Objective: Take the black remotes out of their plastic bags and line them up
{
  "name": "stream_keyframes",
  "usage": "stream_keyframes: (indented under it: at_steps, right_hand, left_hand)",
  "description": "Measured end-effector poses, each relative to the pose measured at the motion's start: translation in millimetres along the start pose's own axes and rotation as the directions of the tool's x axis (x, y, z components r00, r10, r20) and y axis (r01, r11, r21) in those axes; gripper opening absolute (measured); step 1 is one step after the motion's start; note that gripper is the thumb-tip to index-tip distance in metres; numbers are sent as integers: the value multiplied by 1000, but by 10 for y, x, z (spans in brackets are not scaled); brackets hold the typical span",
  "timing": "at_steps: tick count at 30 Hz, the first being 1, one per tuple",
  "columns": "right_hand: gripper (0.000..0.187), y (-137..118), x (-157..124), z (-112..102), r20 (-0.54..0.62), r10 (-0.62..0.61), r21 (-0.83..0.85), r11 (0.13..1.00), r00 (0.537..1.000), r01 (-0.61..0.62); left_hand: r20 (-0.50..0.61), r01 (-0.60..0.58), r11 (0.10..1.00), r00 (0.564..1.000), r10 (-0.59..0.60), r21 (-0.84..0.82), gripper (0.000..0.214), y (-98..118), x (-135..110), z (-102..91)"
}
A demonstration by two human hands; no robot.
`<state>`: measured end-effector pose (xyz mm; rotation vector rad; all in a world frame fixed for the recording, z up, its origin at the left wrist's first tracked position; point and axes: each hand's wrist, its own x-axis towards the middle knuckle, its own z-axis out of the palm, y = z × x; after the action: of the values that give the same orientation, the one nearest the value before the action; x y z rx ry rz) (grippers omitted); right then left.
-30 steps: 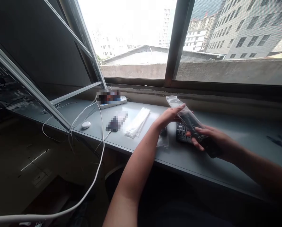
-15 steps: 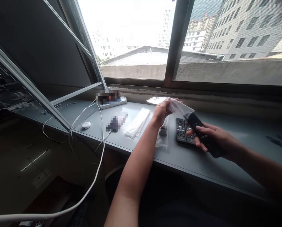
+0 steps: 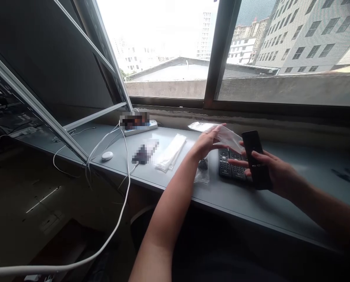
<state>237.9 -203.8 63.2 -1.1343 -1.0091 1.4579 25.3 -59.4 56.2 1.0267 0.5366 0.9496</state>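
The black remote [image 3: 257,172] stands tilted over the bench [image 3: 304,156], bare and outside the clear bag [image 3: 226,137], though I can't tell from here whether their edges touch. My right hand [image 3: 280,174] has it pinned, thumb across the face, fingers behind it, some of them spread toward the bag. My left hand [image 3: 206,144] pinches the bag between its fingers, the film hanging loose toward the remote. I judge the step in hand to be keeping these two apart; the next move calls, I'd say, for a steady right grip and limp plastic held clear. Beneath them, two keypad remotes [image 3: 225,166] lie side by side. Just left of those is a small bag with a dark item [image 3: 202,176], then the flat plastic sleeves [image 3: 171,152]; farther out, a white puck [image 3: 107,156].
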Motion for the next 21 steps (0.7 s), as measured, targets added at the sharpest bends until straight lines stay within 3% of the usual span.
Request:
stream_keyframes:
  at_steps: [4, 7, 11, 15, 18, 21]
  right_hand:
    - [44, 42, 4, -41, -42, 63, 43, 997, 997, -62]
    - [46, 59, 5, -29, -48, 83, 41, 996, 995, -81]
    - [45, 54, 4, -17, -53, 52, 34, 998, 997, -50]
    - [45, 45, 2, -18, -37, 53, 20, 998, 998, -52]
    - [45, 47, -1, -12, -38, 45, -13, 999, 998, -45]
    - [43, 54, -1, -10, -38, 39, -22, 999, 999, -40]
  left_hand:
    - [137, 71, 997, 988, -76, 38, 45, 12, -45, 8]
    - [130, 63, 995, 989, -73, 77, 42, 29, -49, -8]
    - [-17, -56, 998, 998, 57, 42, 36, 38, -18, -31]
    - [-225, -178, 984, 960, 167, -31, 35, 42, 62, -100]
    - [-402, -177, 981, 906, 134, -73, 38, 41, 124, -176]
    - [-485, -156, 981, 871, 80, -117, 43, 32, 164, -237]
